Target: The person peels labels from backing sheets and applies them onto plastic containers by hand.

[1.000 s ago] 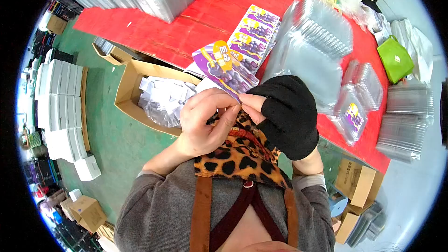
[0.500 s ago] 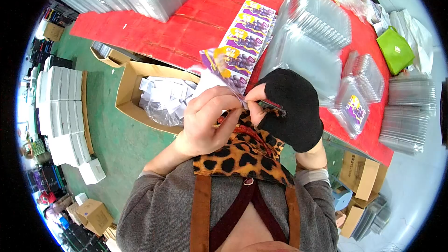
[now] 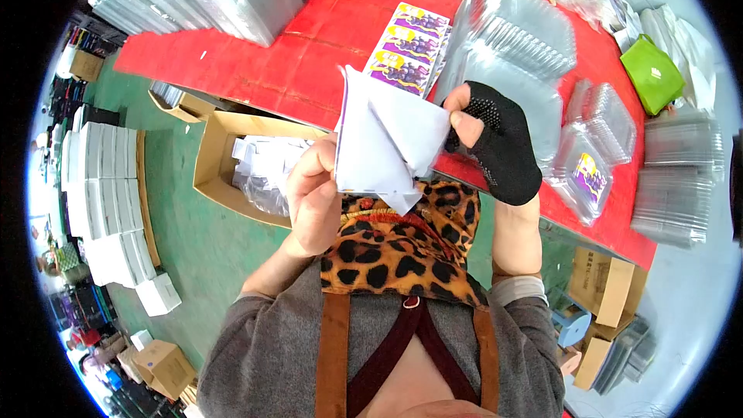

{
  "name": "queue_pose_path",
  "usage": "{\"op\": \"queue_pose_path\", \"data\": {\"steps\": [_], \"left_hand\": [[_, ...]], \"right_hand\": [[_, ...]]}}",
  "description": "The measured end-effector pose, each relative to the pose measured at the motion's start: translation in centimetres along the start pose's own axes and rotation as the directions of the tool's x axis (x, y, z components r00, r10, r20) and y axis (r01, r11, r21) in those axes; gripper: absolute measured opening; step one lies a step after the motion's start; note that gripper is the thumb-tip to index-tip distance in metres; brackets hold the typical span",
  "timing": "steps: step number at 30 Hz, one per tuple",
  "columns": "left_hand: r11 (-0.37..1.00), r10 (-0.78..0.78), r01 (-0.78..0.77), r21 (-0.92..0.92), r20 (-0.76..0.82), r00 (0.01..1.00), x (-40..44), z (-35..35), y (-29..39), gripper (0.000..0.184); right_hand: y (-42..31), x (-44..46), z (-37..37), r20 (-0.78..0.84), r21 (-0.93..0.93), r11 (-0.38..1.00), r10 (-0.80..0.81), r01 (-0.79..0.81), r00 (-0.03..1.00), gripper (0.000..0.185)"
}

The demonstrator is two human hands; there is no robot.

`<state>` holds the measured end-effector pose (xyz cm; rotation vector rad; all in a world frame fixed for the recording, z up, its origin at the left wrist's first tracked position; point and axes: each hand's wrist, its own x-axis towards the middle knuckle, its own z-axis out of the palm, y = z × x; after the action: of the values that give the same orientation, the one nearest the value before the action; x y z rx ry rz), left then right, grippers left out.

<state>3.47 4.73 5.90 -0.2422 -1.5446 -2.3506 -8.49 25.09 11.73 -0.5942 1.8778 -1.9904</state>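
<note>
Evidently paper: a white-faced sheet [image 3: 368, 151], a diagonal break across it, is held in the air before the near edge of the red worktop [image 3: 302, 62].
Left hand [image 3: 315, 193]: bare thumb and finger pinched together on the sheet's left edge, low down.
Right hand [image 3: 495, 139]: black-gloved, exposed thumb and fingertip clamped on the right-hand corner of the flap [image 3: 414, 124].
Handling: likely very light, thin and limp, quick to crease or tear; whether it is sticky cannot be told.
Best hold: by judgement, outer edges and corners, lightly, middle left unpressed.
Beyond: printed labels [image 3: 410, 46] lie inward from that edge, clear plastic containers [image 3: 522, 39] just to their right.
</note>
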Motion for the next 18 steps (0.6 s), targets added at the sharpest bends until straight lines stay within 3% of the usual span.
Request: {"op": "queue_pose_path", "data": {"steps": [3, 5, 7, 9, 11, 14, 17, 18], "left_hand": [[0.991, 0.126, -0.129, -0.026, -0.082, 0.989, 0.8, 0.2, 0.0, 0.014], [0.978, 0.197, -0.190, 0.081, -0.082, 0.977, 1.6, -0.3, 0.3, 0.018], [0.898, 0.299, -0.254, 0.361, -0.074, 0.951, 2.2, -1.0, 0.5, 0.020], [0.838, 0.366, -0.307, 0.451, -0.048, 0.929, 3.0, -1.5, 0.5, 0.020], [0.822, 0.429, -0.411, 0.393, 0.045, 0.902, 4.2, -1.3, 1.0, 0.022], [0.844, 0.404, -0.418, 0.335, 0.113, 0.908, 5.8, -0.4, 2.3, 0.038], [0.903, 0.415, -0.428, 0.012, 0.223, 0.882, 7.9, 0.6, 2.7, 0.046], [0.925, 0.380, -0.376, -0.056, 0.152, 0.913, 7.9, 1.7, 3.3, 0.047]], "right_hand": [[0.4, 0.2, -1.3, -0.119, -0.219, 0.970, -0.136, 0.107, 0.984, 0.004], [0.5, 0.1, -2.2, -0.163, -0.384, 0.913, -0.210, 0.134, 0.964, 0.004], [0.5, 0.0, -2.9, -0.159, -0.521, 0.833, -0.311, 0.188, 0.937, 0.005], [0.5, -0.3, -3.3, -0.152, -0.521, 0.832, -0.309, 0.189, 0.939, 0.007], [-0.5, -0.9, -3.5, -0.124, -0.518, 0.846, -0.221, 0.127, 0.967, 0.007], [-0.8, -1.3, -3.9, -0.060, -0.533, 0.838, -0.175, 0.117, 0.983, 0.010], [-0.6, -1.4, -4.1, -0.047, -0.560, 0.822, -0.160, 0.107, 0.986, 0.010], [-0.5, -1.4, -4.2, -0.048, -0.582, 0.806, -0.166, 0.108, 0.985, 0.010]]}}
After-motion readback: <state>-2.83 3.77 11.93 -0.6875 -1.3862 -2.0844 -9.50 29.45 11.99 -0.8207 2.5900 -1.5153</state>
